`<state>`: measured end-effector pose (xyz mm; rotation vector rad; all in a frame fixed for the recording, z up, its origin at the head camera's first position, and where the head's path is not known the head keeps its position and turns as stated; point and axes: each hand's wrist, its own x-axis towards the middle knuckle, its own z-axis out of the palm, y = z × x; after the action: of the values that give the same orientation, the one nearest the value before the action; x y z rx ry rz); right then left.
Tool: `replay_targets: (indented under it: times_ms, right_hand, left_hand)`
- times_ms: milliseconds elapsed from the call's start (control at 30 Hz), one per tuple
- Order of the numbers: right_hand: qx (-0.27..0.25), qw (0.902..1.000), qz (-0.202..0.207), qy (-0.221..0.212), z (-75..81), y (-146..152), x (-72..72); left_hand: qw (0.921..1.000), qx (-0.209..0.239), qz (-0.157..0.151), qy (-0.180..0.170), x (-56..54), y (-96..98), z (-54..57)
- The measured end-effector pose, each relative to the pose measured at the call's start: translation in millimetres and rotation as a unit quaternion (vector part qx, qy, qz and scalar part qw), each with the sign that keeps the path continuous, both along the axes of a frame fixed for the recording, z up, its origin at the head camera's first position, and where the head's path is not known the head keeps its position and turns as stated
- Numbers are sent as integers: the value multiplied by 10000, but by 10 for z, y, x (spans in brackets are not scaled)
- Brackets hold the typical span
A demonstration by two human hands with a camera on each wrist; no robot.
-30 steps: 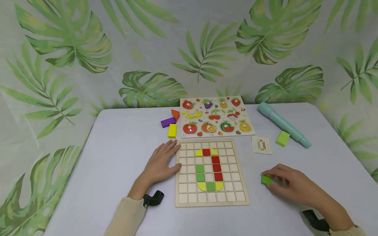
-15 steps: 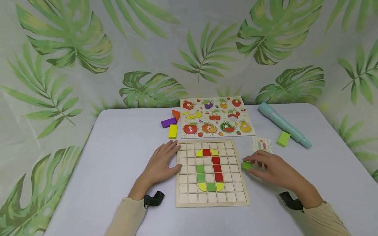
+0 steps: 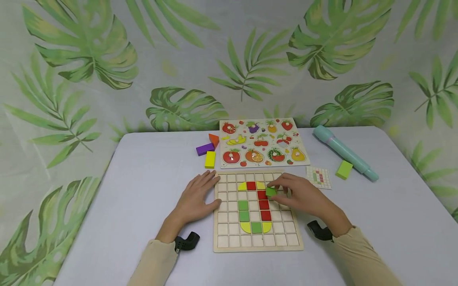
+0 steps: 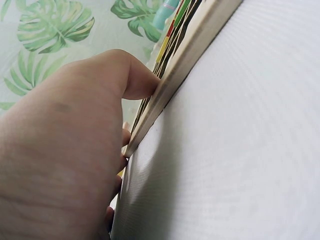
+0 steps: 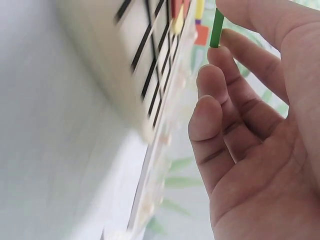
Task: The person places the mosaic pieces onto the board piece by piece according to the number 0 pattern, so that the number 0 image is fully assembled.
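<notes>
My right hand point(image 3: 300, 194) pinches a green square tile point(image 3: 270, 192) between thumb and fingers, over the right part of the wooden grid board point(image 3: 257, 245). In the right wrist view the tile point(image 5: 217, 29) is seen edge-on, its other fingers loosely bent. My left hand point(image 3: 195, 198) rests at the board's left edge with fingers fairly straight; its thumb touches the rim in the left wrist view. On the board, red tiles point(image 3: 264, 205), green tiles point(image 3: 243, 205) and yellow rounded tiles point(image 3: 245, 227) form a ring with a gap at its upper left.
Behind the board lies a fruit peg puzzle point(image 3: 262, 143). Purple point(image 3: 205, 149), yellow point(image 3: 210, 159) and orange point(image 3: 214, 140) blocks sit at its left. To the right are a small pattern card point(image 3: 319, 177), a light green block point(image 3: 344, 170) and a teal microphone-shaped object point(image 3: 345, 153).
My right hand has carried the green tile leftward from the table at the right to above the board. My left hand has stayed at the board's edge.
</notes>
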<state>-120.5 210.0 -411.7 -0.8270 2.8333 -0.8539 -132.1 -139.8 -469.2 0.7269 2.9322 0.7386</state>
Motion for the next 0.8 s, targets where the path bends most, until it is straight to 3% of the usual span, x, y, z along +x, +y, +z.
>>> replay_targets:
  times_ms: [333, 567, 800]
  right_hand:
    - [-225, 9989, 186, -370, -63, -399, -114]
    - [231, 9989, 258, -305, -57, -594, -134]
    - [362, 9983, 363, -274, -82, -692, -158]
  left_hand:
    - [10000, -58, -19, -3, -1, -1, 14]
    - [10000, -27, -4, 26, 4, 1, 25]
    - [10000, -41, -15, -27, 2, -3, 26]
